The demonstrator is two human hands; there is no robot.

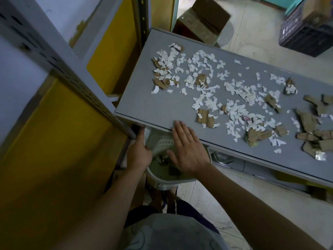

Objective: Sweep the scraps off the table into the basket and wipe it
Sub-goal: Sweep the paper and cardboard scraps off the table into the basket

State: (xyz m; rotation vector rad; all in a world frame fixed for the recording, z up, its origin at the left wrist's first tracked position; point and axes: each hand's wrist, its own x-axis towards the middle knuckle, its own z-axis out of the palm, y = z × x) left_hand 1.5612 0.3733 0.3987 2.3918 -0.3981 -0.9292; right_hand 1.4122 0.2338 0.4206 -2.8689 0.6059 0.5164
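A grey table carries many white paper scraps and torn brown cardboard pieces, spread from its middle to its right end. A white perforated basket sits under the table's near edge, with a few scraps inside. My left hand grips the basket's left rim. My right hand is flat with straight fingers over the basket's mouth, its fingertips reaching onto the table's near edge.
A grey slotted metal rack post and yellow panels stand close on the left. A cardboard box lies beyond the table's far end, and a dark crate sits on the tiled floor at top right.
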